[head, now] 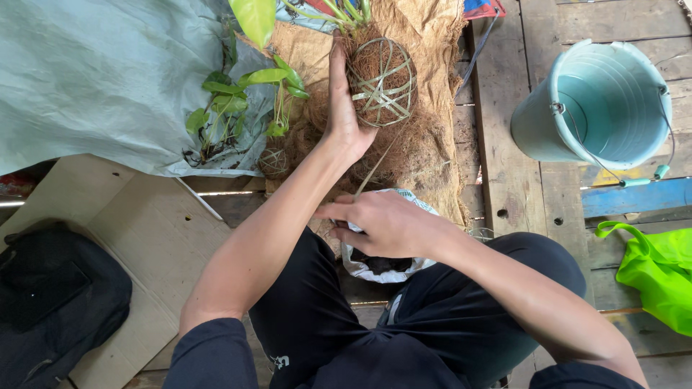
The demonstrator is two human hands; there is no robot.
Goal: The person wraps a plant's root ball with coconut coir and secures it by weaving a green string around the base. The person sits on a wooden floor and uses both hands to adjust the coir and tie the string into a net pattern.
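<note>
left hand [344, 115] grip cupping fibre ball [382, 83], right hand [386, 225] pinching strip [375, 166]

From my remote station I log the following:

- Pale teal plastic bucket [602, 101], upright on the wooden plank floor [504, 180], upper right; wire handle folded down its right side.
- Bright green bag [656, 274] with loop handle, right edge, on the planks.
- Blue-painted board [634, 196], between bucket and green bag.
- Grey-green plastic sheet [94, 79], crumpled, upper left.
- Leafy green cuttings [231, 108] lying on the sheet's right edge.
- Flattened cardboard [137, 223], lower left.
- Black backpack [50, 295] resting on the cardboard, lower left corner.
- Red and blue item [481, 7], top edge, mostly cut off.
</note>
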